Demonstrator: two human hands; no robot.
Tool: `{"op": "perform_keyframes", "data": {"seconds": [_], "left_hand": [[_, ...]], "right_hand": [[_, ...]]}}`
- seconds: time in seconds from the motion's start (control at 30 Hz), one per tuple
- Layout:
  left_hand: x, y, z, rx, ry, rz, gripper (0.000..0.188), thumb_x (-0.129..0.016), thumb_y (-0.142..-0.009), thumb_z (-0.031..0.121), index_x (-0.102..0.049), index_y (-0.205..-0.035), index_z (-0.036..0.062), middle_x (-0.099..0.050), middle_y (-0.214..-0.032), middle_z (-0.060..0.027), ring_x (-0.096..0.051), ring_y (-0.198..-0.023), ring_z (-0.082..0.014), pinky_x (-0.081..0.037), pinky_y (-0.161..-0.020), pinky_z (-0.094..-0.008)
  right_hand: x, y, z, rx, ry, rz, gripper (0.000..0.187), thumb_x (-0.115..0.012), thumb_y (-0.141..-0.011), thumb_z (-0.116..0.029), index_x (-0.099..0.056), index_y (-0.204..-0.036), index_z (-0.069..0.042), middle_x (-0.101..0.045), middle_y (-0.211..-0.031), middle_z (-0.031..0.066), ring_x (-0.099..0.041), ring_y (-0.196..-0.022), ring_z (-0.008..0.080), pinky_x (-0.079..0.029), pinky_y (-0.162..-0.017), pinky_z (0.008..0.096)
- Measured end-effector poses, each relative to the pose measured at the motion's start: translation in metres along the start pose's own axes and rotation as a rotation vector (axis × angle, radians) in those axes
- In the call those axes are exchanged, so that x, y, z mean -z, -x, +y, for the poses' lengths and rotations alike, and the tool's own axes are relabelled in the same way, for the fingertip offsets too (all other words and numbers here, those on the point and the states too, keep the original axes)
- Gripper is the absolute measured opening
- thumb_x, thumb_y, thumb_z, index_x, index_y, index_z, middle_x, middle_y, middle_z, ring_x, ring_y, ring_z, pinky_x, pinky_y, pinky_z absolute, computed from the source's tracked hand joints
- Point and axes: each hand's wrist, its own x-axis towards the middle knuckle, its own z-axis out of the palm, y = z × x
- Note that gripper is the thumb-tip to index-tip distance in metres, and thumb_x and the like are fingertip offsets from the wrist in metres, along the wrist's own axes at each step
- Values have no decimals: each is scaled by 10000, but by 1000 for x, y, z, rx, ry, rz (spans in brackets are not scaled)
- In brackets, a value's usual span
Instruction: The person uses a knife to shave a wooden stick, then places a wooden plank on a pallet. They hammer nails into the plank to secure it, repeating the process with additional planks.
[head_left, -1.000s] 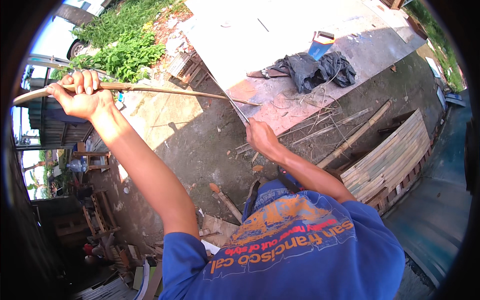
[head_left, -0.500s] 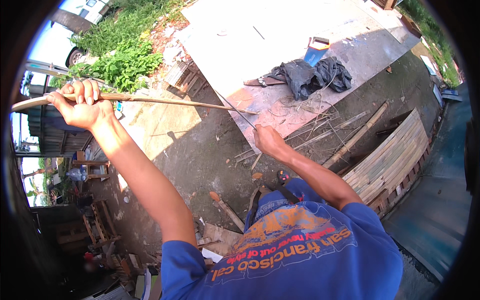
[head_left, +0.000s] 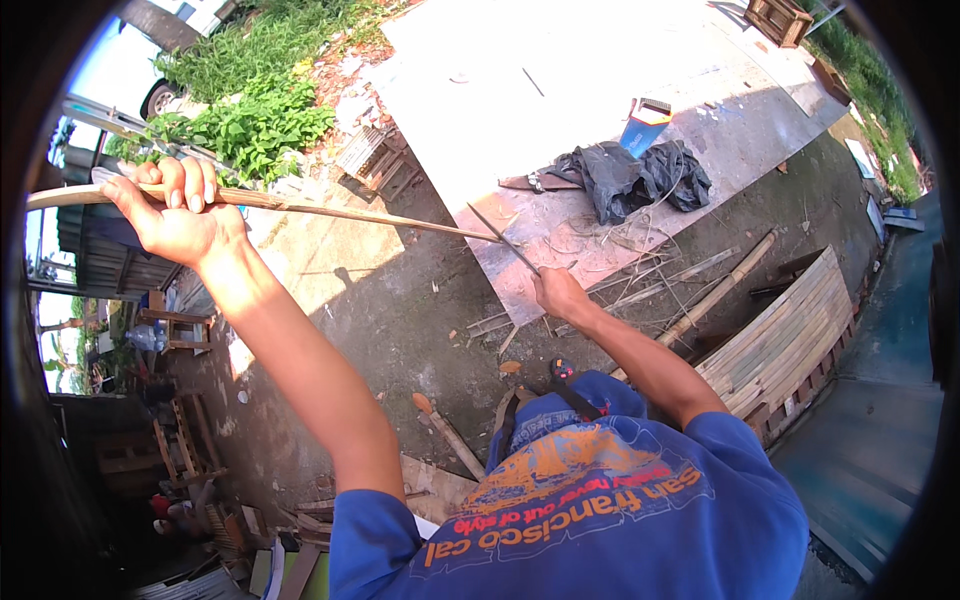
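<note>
My left hand (head_left: 182, 212) is raised at the far left, its fingers wrapped round a long, thin bamboo strip (head_left: 345, 211). The strip runs right from the fist, slightly downward, and narrows toward its end. In my right hand (head_left: 563, 296), closed near the middle of the view, is a knife (head_left: 514, 250) with a long, narrow, dark blade; its handle is mostly hidden by the fingers. The blade slants up and left, crossing the strip close to its right end. Whether the edge presses into the bamboo, I cannot tell.
A large board (head_left: 460, 110) bears a crumpled black plastic bag (head_left: 640, 182) and a blue container (head_left: 645, 128). Bamboo poles (head_left: 735, 270) and loose strips lie below it. A slatted bamboo panel (head_left: 775, 325) stands at right, a wooden crate (head_left: 375, 158) beyond the strip.
My right hand and the knife have moved right and slightly down, so the blade crosses nearer the strip's end. My left hand keeps its grip. The whole view has shifted a little.
</note>
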Motion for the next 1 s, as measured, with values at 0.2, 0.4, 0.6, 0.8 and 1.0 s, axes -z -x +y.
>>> {"op": "perform_keyframes", "data": {"seconds": [0.2,0.4,0.6,0.8,1.0], "left_hand": [[1,-8,-5,-17,-70,60,512,-471,-1053,556,-556,-767,140,-327,-533,48,-278,-408,-75,-234,-401,-239],[2,-9,-9,2,-16,-42,538,-487,-1043,559,-573,-754,113,-347,-552,33,-276,-414,-84,-218,-411,-234],[5,-12,-3,50,-17,10,555,-466,-1052,556,-554,-729,114,-369,-533,27,-287,-411,-89,-241,-420,-251],[-7,-11,-7,32,3,-96,531,-448,-1059,557,-555,-760,132,-368,-545,28,-283,-406,-84,-215,-405,-236],[-21,-12,-11,15,-58,-66,516,-475,-1049,560,-560,-767,136,-351,-539,33,-268,-409,-85,-194,-403,-244]], "right_hand": [[-11,-2,1,-66,-43,33,319,-520,-1003,-239,-646,-1013,54,-675,-857,350,-685,-852,515,-541,-766,585],[-19,-7,17,-141,3,10,328,-534,-1006,-246,-664,-975,54,-687,-853,325,-684,-830,510,-544,-761,572],[-23,-5,26,50,-50,43,341,-519,-1020,-263,-665,-989,43,-676,-807,315,-677,-792,503,-548,-739,560],[-24,-5,21,238,-172,137,336,-522,-996,-253,-675,-1031,44,-692,-929,319,-694,-877,472,-549,-774,551],[-29,-8,33,46,-133,88,311,-554,-983,-228,-695,-1007,48,-696,-913,308,-699,-870,467,-554,-765,541]]}}
